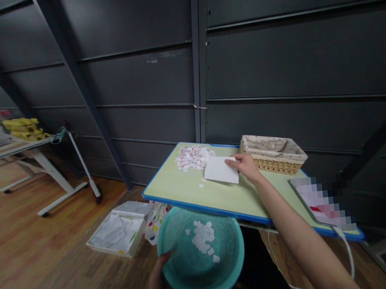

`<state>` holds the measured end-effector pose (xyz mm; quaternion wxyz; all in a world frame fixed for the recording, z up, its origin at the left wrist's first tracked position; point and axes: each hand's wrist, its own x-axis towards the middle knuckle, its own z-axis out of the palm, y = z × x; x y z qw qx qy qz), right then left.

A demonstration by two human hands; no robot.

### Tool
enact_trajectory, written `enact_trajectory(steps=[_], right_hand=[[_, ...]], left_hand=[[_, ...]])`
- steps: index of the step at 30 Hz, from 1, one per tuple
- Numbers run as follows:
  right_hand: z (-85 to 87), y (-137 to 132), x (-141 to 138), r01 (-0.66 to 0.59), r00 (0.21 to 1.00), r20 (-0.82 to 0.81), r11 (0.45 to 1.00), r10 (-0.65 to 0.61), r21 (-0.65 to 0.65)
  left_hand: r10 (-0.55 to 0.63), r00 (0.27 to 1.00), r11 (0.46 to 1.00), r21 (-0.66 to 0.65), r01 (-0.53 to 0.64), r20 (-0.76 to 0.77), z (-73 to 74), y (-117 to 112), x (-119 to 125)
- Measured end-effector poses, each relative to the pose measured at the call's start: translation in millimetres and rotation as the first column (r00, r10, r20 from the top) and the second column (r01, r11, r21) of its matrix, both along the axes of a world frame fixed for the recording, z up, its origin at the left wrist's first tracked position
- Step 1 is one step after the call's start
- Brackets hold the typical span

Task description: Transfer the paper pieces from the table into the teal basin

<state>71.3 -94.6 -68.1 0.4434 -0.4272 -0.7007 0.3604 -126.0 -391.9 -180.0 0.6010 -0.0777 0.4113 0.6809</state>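
My right hand (pixel 246 165) reaches across the green table (pixel 191 195) and pinches the right edge of a white card (pixel 220 169). The card lies flat beside a heap of small paper scraps (pixel 193 157) at the table's far side. My left hand (pixel 161 269) grips the near left rim of a teal plastic basin (pixel 189 278), held below the table's front edge. Several white scraps (pixel 203 237) lie inside the basin.
A wicker basket (pixel 272 153) stands at the far right of the table, a blurred tablet (pixel 320 204) with a white cable at its near right. A white box (pixel 119 230) lies on the wooden floor. Another table (pixel 14 149) stands left.
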Motion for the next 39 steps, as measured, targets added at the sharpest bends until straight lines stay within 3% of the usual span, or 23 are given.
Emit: enact_trajectory(steps=[7, 11, 18, 21, 26, 34, 39], right_hand=[[0.4, -5.7, -1.9, -0.075, 0.997, -0.030, 0.997, 0.075, -0.015], [-0.7, -4.9, -2.7, -0.060, 0.998, -0.004, 0.998, 0.060, -0.018], [-4.4, -1.7, -2.9, -0.063, 0.996, -0.066, 0.998, 0.061, -0.026], [-3.9, -4.5, -4.6, -0.088, 0.993, -0.078, 0.995, 0.084, -0.055], [-2.6, -9.8, -7.5, -0.135, 0.988, -0.086, 0.989, 0.129, -0.068], [-4.4, -11.4, -8.0, -0.232, 0.972, -0.068, 0.967, 0.226, -0.104], [-2.1, -14.8, -8.5, -0.275, 0.956, -0.141, 0.951, 0.256, -0.139]], left_hand=[[0.025, 0.999, 0.999, 0.023, -0.025, -0.032, 9.3, -2.1, 2.3], [0.034, 0.999, 0.999, -0.035, -0.035, -0.012, 11.3, 0.1, 2.1], [0.004, 0.999, 1.000, -0.009, -0.005, -0.044, 21.4, -0.6, 5.4], [-0.029, 0.998, 0.999, 0.014, 0.030, -0.062, 21.5, -0.3, 5.4], [0.016, 1.000, 1.000, -0.009, -0.016, -0.023, 19.6, 1.7, 4.4], [0.012, 0.999, 1.000, -0.009, -0.012, -0.032, 27.6, 0.3, 6.7], [0.002, 1.000, 1.000, -0.021, -0.002, -0.001, 29.9, 1.4, 7.9]])
